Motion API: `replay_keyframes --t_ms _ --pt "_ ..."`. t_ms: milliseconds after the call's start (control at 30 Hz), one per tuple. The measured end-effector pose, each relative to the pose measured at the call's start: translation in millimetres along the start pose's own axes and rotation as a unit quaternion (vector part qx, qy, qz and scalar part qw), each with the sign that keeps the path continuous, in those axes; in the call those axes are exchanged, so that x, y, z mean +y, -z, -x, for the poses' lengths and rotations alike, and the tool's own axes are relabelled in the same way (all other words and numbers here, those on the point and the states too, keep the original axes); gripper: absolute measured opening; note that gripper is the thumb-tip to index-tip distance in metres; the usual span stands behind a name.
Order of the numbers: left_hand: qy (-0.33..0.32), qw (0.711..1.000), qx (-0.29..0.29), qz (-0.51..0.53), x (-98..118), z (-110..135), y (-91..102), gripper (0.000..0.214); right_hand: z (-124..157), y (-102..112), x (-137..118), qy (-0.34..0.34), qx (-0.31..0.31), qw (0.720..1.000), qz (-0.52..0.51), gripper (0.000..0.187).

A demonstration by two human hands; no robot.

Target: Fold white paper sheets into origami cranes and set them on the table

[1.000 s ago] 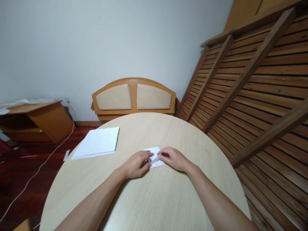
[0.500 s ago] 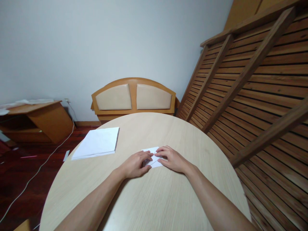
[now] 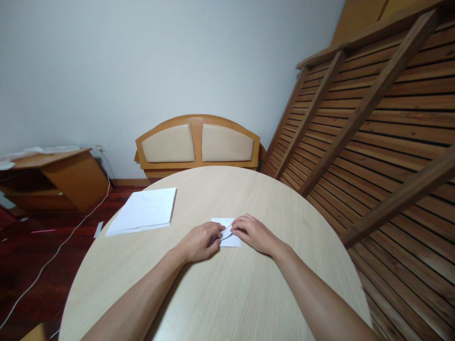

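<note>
A small folded sheet of white paper [image 3: 231, 240] lies on the round table [image 3: 249, 293] between my hands. One flap of it is lifted and curves diagonally across the middle. My left hand [image 3: 202, 241] pinches the flap's left end between thumb and fingers. From the other side, my right hand [image 3: 254, 236] has its thumb and fingertips closed on the flap's right end. Both wrists rest low near the tabletop. The fingers cover the left and right corners of the paper.
A stack of white paper [image 3: 144, 210] sits at the table's left edge. Beyond the table stands a padded headboard [image 3: 197, 142]. A slatted wooden frame [image 3: 355, 132] leans on the right. At left are a wooden desk [image 3: 67, 177] and a white cable [image 3: 62, 246] on the floor.
The fingers of both hands have drawn in from lying on the paper to pinching its flap. That flap now stands raised and curved. The paper stack has not moved.
</note>
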State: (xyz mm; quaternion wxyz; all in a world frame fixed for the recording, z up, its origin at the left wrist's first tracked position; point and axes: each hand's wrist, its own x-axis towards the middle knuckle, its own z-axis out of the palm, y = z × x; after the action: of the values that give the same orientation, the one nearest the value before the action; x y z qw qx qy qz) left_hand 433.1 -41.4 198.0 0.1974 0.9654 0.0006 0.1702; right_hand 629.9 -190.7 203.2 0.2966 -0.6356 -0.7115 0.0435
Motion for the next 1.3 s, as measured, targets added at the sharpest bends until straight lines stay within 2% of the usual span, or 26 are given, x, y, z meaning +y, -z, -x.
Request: replay_keyframes --t_ms 367,667,833,933,1133,1300 --pt "0.015 1.000 -0.007 -0.018 3.9 -1.1 2.8 0.012 -1.4 -3.5 -7.6 0.005 0.009 1.000 0.023 0.012" --pt "0.019 1.000 0.002 -0.003 3.7 0.0 2.3 0.012 -1.4 -5.3 -4.8 -0.033 0.016 0.999 0.016 0.013" --pt "0.032 0.999 0.017 0.012 2.1 0.4 2.0 0.020 2.2 -3.2 -2.1 -0.022 0.006 1.000 -0.005 0.038" --pt "0.024 1.000 0.010 0.010 1.3 0.2 1.8 0.020 3.4 -1.4 -1.4 -0.011 -0.009 1.000 -0.017 0.046" --pt "0.034 0.999 0.013 0.012 0.3 0.1 0.1 0.027 1.8 -0.7 -2.1 -0.029 0.013 0.999 -0.035 0.029" --pt "0.072 0.995 0.032 0.053 -2.0 0.8 -2.0 0.039 1.1 2.1 -8.4 -0.049 0.011 0.998 -0.036 0.010"
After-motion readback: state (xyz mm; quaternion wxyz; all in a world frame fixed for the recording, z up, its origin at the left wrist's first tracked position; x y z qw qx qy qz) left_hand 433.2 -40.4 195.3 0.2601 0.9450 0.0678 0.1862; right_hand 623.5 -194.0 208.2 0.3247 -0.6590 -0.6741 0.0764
